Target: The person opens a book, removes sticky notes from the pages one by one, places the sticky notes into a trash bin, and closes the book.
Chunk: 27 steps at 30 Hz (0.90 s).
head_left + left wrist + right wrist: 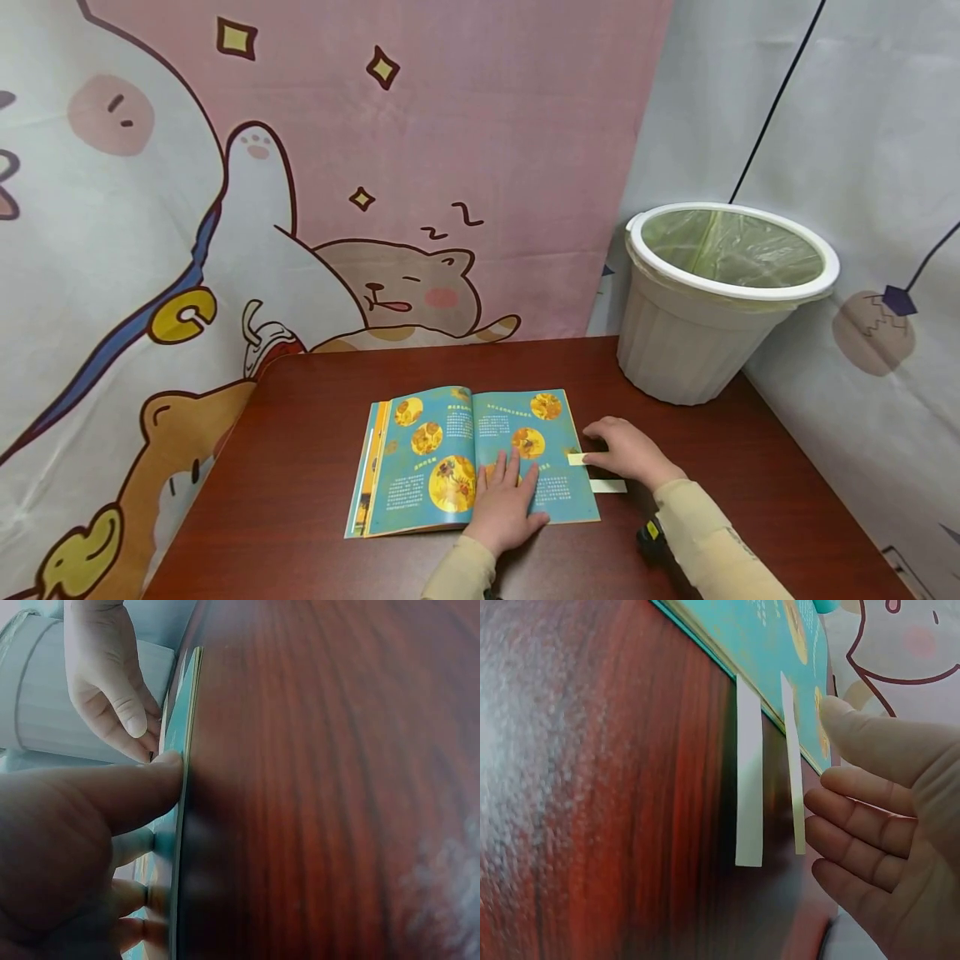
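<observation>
An open picture book with teal pages and round sunflower pictures lies on the table. My left hand rests on the right-hand page near the fold, fingers spread; its thumb lies along the lower edge. At the book's right edge is my right hand, fingers loosely bent with no object between them. Two pale paper strips stick out past that edge. The farther strip overlaps the page, close beside the right thumb and fingers. Nearer me, the second strip emerges from the book's edge, its inner end hidden.
A white bin with a clear liner stands at the table's back right corner. Behind the reddish-brown table hangs a cartoon-printed cloth. A small black object shows beside the right sleeve.
</observation>
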Tool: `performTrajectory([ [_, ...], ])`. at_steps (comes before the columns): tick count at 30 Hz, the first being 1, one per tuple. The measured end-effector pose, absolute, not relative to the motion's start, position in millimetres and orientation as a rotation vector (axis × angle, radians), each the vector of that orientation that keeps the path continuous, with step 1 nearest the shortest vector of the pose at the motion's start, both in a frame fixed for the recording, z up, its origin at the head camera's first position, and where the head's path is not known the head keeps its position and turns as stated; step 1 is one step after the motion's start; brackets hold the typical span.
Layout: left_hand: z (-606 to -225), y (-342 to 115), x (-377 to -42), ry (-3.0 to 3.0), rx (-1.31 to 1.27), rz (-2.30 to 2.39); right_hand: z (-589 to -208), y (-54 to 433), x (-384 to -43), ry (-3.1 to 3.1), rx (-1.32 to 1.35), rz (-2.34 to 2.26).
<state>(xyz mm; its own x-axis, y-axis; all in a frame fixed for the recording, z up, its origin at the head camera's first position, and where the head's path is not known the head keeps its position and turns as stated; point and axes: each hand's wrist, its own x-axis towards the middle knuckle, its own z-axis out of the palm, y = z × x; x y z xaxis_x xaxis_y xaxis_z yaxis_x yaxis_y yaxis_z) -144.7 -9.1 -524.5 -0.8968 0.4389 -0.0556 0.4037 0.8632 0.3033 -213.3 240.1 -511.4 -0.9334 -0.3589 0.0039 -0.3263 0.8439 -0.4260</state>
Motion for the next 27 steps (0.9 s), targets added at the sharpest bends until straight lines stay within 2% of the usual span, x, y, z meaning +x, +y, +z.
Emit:
performTrajectory([
  [27, -529, -10, -145, 2.914, 0.660, 0.444, -523, 232, -206, 2.941, -0.369, -0.686],
])
